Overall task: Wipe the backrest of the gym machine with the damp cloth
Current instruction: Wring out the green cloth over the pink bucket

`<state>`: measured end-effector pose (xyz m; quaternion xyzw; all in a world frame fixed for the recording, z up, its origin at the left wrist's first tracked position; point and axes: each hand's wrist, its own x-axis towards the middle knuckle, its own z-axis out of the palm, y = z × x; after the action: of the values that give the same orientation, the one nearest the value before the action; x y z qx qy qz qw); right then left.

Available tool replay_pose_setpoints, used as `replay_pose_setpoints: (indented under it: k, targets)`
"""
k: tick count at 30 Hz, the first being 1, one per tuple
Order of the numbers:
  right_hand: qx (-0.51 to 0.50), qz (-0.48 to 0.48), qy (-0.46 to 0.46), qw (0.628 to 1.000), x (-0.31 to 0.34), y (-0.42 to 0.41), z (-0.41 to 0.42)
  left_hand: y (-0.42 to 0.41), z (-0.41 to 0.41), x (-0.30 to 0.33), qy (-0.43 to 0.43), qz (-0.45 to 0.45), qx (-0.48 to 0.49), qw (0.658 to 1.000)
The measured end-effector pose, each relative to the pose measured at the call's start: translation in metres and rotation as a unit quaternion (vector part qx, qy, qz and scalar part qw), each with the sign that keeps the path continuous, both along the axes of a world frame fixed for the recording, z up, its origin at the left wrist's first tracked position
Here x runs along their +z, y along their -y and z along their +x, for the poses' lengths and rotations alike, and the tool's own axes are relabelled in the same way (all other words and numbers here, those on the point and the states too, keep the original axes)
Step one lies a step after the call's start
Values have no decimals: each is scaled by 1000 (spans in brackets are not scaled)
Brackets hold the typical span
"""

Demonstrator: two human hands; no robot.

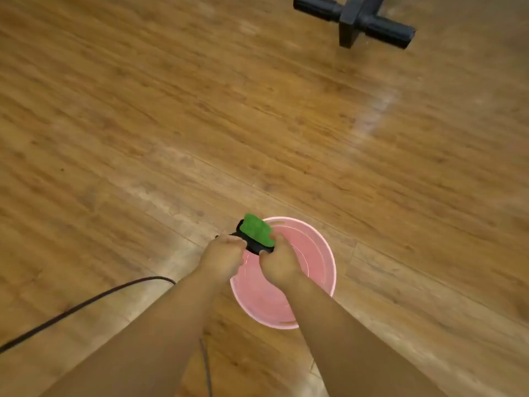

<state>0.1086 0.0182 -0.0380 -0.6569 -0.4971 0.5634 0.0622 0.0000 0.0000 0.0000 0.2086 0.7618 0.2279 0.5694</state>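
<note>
A green cloth (256,228) with a dark underside is bunched between both of my hands, just above the far-left rim of a pink bucket (320,247) on the wooden floor. My left hand (224,255) grips the cloth's left end with curled fingers. My right hand (279,263) grips its right end, over the bucket's opening. The bucket's inside looks pink and wet. No backrest is in view; only a black foot of a gym machine (356,20) shows at the top right.
A dark cable (86,305) runs across the floor from the lower left toward my left forearm. The wooden floor (171,110) stretches wide between the bucket and the machine's foot.
</note>
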Motion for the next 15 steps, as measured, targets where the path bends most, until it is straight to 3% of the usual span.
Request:
replay_pose_setpoints:
  k: [7,11,15]
  targets:
    - [-68,12,-46,997,-59,-25,-29,-19,-3,-55,-32,19,-7,999]
    - [-88,59,16,994,-61,-29,-28,-19,-6,-66,-39,28,-6,999]
    - [-43,144,100,984,-70,-8,-9,-12,-4,-66,-78,37,-83,993]
